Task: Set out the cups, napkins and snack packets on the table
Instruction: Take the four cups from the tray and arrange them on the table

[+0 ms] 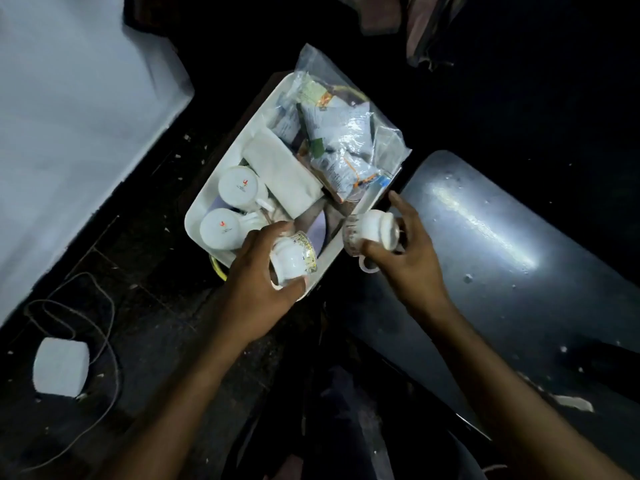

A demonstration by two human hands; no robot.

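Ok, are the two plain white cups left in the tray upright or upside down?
Upside down. Both white cups in the tray show flat bases with small red marks facing up, rims down.

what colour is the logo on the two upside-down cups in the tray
Red-orange, on the white bases of the two cups in the tray; the head view shows it.

Tray (221, 188) left of table (519, 271), cups (239, 188), napkins (282, 174), packets (343, 140) inside.

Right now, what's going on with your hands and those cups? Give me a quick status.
Left hand holding one cup; right hand holding another cup. Two mugs, napkins, snack bag still in tray. Nothing blocking.
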